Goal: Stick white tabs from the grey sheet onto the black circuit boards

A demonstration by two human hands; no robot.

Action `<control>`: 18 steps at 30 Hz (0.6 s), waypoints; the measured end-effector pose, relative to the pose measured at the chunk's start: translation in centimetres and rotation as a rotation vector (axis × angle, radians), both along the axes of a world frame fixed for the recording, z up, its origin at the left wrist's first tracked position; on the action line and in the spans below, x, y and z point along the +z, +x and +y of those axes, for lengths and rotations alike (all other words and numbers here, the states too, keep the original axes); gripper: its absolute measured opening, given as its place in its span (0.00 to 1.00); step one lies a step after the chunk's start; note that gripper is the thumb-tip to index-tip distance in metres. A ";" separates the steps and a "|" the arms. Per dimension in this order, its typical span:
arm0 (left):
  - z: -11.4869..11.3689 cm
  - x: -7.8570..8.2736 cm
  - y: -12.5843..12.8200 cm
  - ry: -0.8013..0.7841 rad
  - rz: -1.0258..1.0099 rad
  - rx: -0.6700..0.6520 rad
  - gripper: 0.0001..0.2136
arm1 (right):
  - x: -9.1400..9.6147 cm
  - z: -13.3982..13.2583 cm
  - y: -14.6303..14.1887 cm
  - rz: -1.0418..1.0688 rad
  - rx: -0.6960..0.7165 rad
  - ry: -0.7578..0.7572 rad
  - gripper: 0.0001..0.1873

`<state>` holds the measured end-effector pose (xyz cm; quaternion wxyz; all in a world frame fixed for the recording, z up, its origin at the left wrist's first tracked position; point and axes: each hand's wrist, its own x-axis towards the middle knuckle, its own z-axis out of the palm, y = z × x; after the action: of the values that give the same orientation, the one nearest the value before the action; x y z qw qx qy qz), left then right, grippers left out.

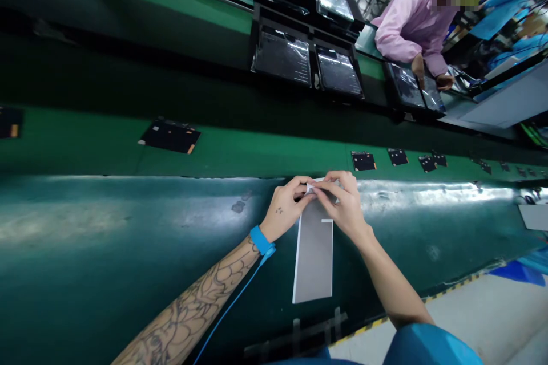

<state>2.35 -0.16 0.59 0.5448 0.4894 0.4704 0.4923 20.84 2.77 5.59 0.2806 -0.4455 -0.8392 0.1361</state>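
Grey panel (314, 262) lies flat on the dark green surface (128, 251) in front of me, its far end under my hands. My left grip (286, 208) and right grip (342, 202) both pinch a white strip (311, 187) at that end. Any print on it is too small to read. A blue wrist strap (261, 239) circles my left wrist. Black boards (170, 137) lie on the green belt (265, 151) beyond.

The far end of the panel (314, 262) lies hidden under the left grip (285, 208) and right grip (342, 202). Only a sliver of a white tab (311, 187) shows between their fingers, and which of them pinches it cannot be told. The pads (486, 166) far right on the belt are too small to make out. A dark pad (9, 122) is cut by the left edge, a grey sheet (535, 217) by the right. The co-worker's (411, 23) hands cover part of a tray (413, 88).
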 end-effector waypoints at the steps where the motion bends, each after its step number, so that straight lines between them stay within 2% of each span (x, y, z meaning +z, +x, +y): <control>1: 0.0 0.0 0.0 0.005 0.012 0.001 0.11 | 0.0 0.1 -0.2 -0.019 0.035 -0.015 0.10; 8: 0.1 -0.1 -0.1 0.043 0.079 -0.029 0.10 | 0.6 0.8 0.0 -0.089 0.128 -0.079 0.05; 13: 0.2 0.0 -0.1 0.031 0.084 -0.031 0.09 | 0.9 1.1 -0.1 -0.189 0.175 -0.157 0.06; 18: 0.3 0.5 -0.1 0.022 0.100 -0.033 0.08 | 0.9 0.5 -0.4 -0.101 0.175 -0.225 0.08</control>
<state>2.23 0.14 1.13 0.5232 0.5272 0.4835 0.4632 20.41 3.29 6.46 0.1733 -0.4055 -0.8673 0.2310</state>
